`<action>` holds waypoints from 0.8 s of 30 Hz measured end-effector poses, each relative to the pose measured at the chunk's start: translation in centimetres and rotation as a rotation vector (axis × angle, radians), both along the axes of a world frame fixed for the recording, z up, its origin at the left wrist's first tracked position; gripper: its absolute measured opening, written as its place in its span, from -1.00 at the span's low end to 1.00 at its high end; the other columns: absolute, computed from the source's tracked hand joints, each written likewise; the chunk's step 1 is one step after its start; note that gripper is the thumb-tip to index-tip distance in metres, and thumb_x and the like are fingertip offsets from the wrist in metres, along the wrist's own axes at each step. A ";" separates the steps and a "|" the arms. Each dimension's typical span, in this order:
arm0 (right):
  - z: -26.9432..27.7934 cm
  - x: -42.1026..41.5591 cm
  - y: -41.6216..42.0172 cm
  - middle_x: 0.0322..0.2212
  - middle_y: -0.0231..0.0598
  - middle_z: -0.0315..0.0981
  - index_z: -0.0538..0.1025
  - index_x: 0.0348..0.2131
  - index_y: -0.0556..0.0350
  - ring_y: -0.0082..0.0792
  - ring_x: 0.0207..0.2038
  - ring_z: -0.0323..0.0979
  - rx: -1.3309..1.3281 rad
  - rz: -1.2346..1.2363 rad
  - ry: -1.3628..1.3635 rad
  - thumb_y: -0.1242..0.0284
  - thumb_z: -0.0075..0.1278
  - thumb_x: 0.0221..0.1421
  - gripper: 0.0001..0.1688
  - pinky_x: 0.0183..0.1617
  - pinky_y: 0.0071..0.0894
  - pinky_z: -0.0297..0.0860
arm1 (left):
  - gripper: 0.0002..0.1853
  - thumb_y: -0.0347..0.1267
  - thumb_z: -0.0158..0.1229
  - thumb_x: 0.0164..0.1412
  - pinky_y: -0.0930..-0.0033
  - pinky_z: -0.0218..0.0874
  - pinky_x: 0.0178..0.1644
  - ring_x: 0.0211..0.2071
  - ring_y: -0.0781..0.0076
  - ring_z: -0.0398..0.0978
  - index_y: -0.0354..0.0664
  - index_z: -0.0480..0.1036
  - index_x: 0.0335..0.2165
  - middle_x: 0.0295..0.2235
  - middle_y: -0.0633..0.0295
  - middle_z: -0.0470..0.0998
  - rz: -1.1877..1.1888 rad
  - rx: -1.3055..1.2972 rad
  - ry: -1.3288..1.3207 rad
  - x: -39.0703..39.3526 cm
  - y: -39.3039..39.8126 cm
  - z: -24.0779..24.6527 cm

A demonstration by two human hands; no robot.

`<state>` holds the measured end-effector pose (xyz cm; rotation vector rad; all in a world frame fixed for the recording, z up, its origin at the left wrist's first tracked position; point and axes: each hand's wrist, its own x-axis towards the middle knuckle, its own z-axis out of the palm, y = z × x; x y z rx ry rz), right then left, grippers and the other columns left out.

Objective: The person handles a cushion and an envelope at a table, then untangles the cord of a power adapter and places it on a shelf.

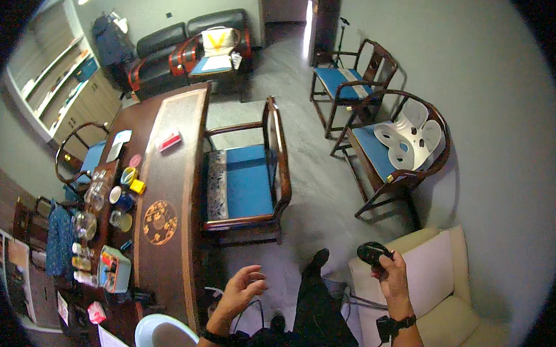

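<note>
My right hand [392, 275] grips a dark rounded handheld device [373, 254], held over the near end of a cream sofa [436, 295]. A black band with a small box sits on that wrist. Nothing is in my left hand [244, 288], whose fingers are apart and slightly curled, above the floor beside the long dark wooden table [165, 262]. Between my hands my dark-clothed leg reaches forward onto the grey floor. A wooden armchair with a blue seat [249, 181] stands ahead of my left hand, against the table's side.
On the table are a red-and-white box [170, 140], jars, cups [116, 194] and a light-blue organizer box [121, 271]. A pale blue bin [144, 331] stands at lower left. Two armchairs line the right wall, one holding a white multi-lobed object [402, 141]. Cables hang near my legs.
</note>
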<state>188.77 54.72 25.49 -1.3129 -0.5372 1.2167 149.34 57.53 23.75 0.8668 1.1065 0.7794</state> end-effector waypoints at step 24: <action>-3.5 19.4 46.8 -0.35 -0.34 0.46 0.36 -0.12 0.14 -0.49 -0.43 0.43 -0.214 0.206 -0.214 0.51 0.18 0.00 -0.56 -0.44 -0.51 0.39 | -0.71 -0.49 0.05 0.29 0.31 0.46 -0.15 -0.27 0.30 0.58 -0.32 0.36 -0.02 -0.20 0.05 0.54 0.419 0.016 0.009 17.2 42.7 4.2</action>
